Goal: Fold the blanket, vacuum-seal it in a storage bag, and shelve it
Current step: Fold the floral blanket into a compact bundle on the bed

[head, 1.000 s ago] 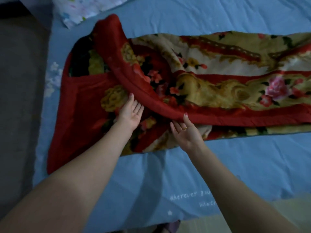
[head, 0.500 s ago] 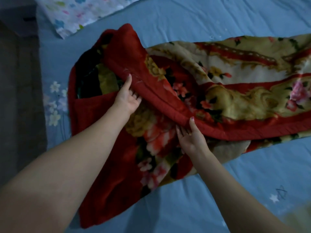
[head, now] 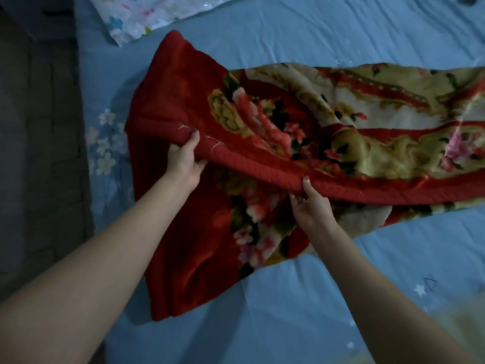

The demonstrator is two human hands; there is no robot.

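Note:
A thick red blanket [head: 262,132] with gold and pink flowers lies lengthwise on the blue bed sheet [head: 288,311], running off the right edge. Its upper layer is lifted along the red hem over the lower layer. My left hand [head: 183,158] grips that hem near the blanket's left end, thumb on top and fingers underneath. My right hand [head: 309,203] pinches the same hem farther right, thumb on top. The lower layer spreads toward me beneath both hands.
A clear plastic bag with a coloured flower print [head: 147,14] lies at the top left of the bed. The bed's left edge drops to a dark tiled floor [head: 34,179]. Bare blue sheet lies in front of and behind the blanket.
Both hands went from lying against the hem to gripping it. The upper layer has been drawn left, now covering the dark patch at the blanket's left end. The view shifted left.

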